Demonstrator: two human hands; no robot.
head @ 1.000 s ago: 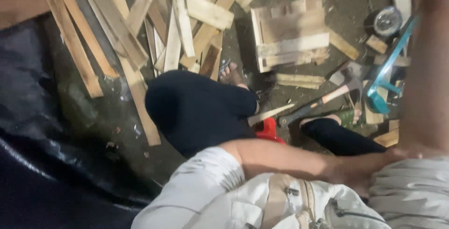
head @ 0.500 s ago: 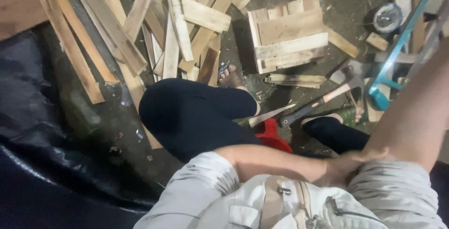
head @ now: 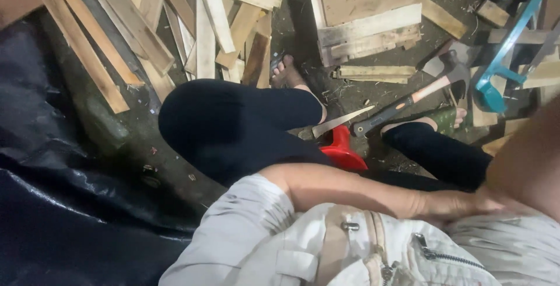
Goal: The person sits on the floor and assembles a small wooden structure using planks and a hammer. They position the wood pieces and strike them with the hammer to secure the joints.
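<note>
Your left hand (head: 452, 204) lies low across your lap, reaching over to your right forearm (head: 525, 157) and resting against it; the fingers are tucked under that arm, so whether they are clenched or loose cannot be told. Your right hand is out of view, past the right edge. Just above your left wrist, the red stool (head: 343, 152) shows between your knees. Beyond it, further from your hand, a hammer (head: 408, 99) with an orange-and-black handle lies on the floor, its head pointing away to the upper right. A thin pointed wood sliver (head: 341, 121) lies just left of the hammer's grip. Right of the hammer stands a teal tool frame (head: 496, 70). Ahead of your knees sits a stack of short boards (head: 367, 17), and long wooden slats (head: 146, 29) lie scattered well to the left.
</note>
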